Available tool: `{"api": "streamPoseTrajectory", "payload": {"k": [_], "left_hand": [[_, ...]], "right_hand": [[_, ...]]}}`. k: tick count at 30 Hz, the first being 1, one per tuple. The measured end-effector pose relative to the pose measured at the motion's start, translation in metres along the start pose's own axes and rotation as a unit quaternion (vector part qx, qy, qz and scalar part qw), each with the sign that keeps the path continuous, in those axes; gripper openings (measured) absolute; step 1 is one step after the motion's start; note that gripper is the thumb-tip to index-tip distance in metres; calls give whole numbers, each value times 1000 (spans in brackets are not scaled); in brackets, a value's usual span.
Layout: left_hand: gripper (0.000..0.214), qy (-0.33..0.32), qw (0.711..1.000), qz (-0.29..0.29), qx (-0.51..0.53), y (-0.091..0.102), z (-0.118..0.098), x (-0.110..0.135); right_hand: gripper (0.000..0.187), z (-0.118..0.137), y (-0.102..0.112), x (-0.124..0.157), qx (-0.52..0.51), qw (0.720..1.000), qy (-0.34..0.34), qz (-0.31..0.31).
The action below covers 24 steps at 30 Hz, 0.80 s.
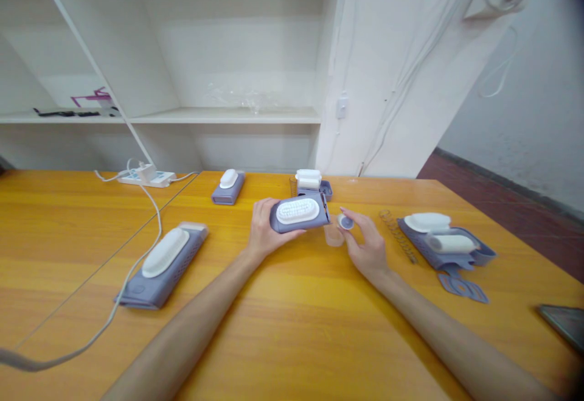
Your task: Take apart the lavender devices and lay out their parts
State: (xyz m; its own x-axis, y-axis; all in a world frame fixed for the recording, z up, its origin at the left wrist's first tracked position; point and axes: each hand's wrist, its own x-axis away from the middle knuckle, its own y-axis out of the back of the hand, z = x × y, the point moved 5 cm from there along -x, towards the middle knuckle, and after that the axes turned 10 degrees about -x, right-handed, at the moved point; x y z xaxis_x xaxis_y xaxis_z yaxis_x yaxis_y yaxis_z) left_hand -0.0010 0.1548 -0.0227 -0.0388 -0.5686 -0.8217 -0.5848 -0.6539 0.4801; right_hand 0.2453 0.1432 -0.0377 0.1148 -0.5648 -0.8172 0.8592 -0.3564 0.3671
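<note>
"Forearms (196, 316) nearest us, both reaching in over the wooden table (283, 340). Hand states?"

"Left hand (265, 227): closed round one end of a grey case (301, 227), thumb along the lower edge. Bristled white pad (297, 211) faces us. Right hand (368, 246): finger and thumb pinched on a small white cylinder (345, 222); remaining fingers partly hidden, curl uncertain."

"Position of the case?"

"Between the hands, apparently raised, in the left one's grasp. Long axis runs left to right, right end slightly higher as we see it. That end points towards the right hand."

"And the cylinder against it?"

"Just beside the right end, a little lower, apparently not touching. Its round grey face is turned our way, so I judge its axis crosses the case's rather than lining up. Translucent piece (334, 235) near the gap; held or resting, cannot tell."

"Surroundings?"

"Coiled spring (399, 237) on the table, right of the right hand. Second case (166, 261) lies left of the left hand."
</note>
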Motion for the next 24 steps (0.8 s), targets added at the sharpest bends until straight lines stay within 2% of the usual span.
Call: {"api": "streamPoseTrajectory", "payload": {"k": [7, 11, 15, 19, 22, 24], "left_hand": [[73, 0, 1000, 5, -3, 0, -2, -1], [73, 0, 1000, 10, -7, -1, -2, -1], [73, 2, 1000, 10, -11, -2, -1, -1], [73, 4, 1000, 10, -12, -2, -1, -1], [73, 6, 1000, 11, -12, -2, -1, -1], [73, 6, 1000, 13, -13, -2, -1, -1]], "right_hand": [[34, -3, -15, 3, -3, 994, -9, 112], [32, -2, -16, 4, 5, 991, -13, 131], [22, -1, -16, 5, -34, 989, -14, 146], [18, -9, -13, 1, -83, 982, -89, 143], [22, -17, -15, -1, -128, 965, -151, 172], [24, -20, -17, -1, -155, 955, -167, 193]]}}
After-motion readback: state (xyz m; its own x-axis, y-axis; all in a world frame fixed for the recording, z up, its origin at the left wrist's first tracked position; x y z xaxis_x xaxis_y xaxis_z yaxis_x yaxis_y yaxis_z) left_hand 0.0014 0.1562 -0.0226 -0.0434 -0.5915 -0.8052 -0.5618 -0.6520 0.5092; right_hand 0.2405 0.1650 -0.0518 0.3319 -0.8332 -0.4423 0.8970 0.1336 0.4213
